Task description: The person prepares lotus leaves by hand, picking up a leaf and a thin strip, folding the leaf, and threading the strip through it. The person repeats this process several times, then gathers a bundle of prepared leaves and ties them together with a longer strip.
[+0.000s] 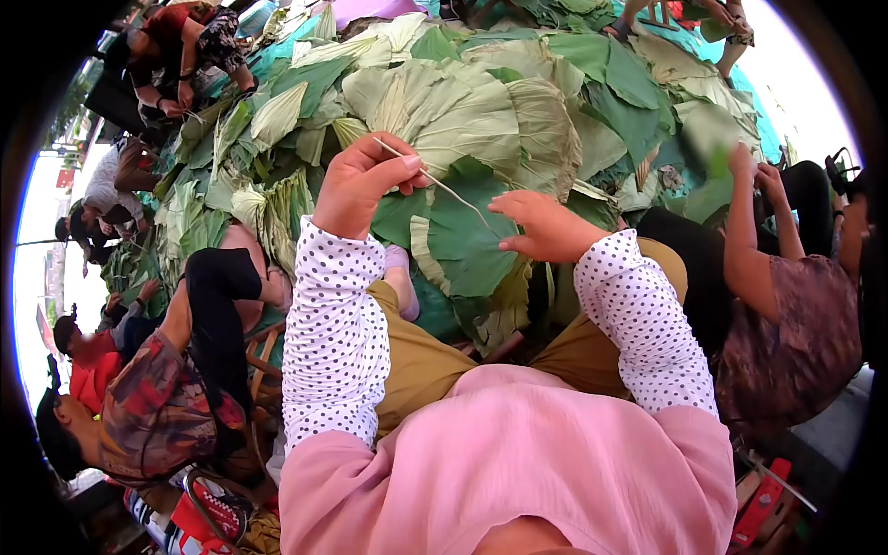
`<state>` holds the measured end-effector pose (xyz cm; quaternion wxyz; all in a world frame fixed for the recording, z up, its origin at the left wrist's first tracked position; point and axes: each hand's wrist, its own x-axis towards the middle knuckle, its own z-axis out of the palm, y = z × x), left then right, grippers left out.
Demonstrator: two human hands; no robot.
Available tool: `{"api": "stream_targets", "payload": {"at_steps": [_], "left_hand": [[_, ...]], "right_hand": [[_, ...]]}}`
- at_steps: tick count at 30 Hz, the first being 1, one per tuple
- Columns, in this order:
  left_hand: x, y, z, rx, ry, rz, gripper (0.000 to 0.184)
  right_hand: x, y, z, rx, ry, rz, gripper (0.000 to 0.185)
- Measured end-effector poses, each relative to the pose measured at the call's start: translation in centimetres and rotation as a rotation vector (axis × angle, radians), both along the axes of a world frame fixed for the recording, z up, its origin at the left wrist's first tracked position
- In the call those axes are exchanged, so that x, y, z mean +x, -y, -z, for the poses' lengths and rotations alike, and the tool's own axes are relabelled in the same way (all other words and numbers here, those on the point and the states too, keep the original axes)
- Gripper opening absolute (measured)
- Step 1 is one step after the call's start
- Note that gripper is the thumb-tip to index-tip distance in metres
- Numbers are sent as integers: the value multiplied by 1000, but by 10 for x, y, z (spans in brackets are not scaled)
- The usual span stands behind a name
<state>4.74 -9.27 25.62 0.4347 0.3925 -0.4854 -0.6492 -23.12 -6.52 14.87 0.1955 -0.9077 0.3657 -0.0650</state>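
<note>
Broad leaves (444, 111) are lying heaped beyond one dark green leaf (474, 264). Over it, the left hand (363, 190) is pinching a pale strand (453, 193) near one end, the right hand (548, 227) hovering, fingers parted, by its tip. Seemingly light and springy, the strand is likely favoring gentle fingertip holds near its ends; co-workers (153, 416) are flanking the leaf.
</note>
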Motion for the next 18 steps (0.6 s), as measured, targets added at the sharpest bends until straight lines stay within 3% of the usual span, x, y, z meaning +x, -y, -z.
{"api": "stream_targets", "payload": {"at_steps": [2, 3, 5, 7, 9, 11, 14, 17, 18], "left_hand": [[-6, 2, 6, -64, 141, 29, 12], [-10, 2, 9, -62, 145, 23, 12], [-18, 6, 18, -62, 207, 145, 11], [-14, 21, 28, -54, 248, 183, 17], [2, 49, 36, 146, -42, -39, 23], [36, 84, 68, 235, -26, -347, 24], [89, 132, 152, 564, 118, -618, 28], [92, 142, 193, 830, 479, -508, 46], [110, 157, 232, 883, 500, -494, 46]], "right_hand": [[19, 0, -38, 576, 663, 73, 40], [24, 0, -44, 580, 665, 68, 40], [33, 2, -50, 1024, 980, 70, 31], [37, 9, -48, 1057, 1039, 125, 25], [35, 19, -49, 904, 987, 383, 23], [35, 24, -59, 886, 1046, 412, 23], [36, 30, -66, 899, 1120, 514, 23], [44, 37, -64, 827, 1037, 512, 23], [44, 40, -66, 831, 999, 498, 24]]}}
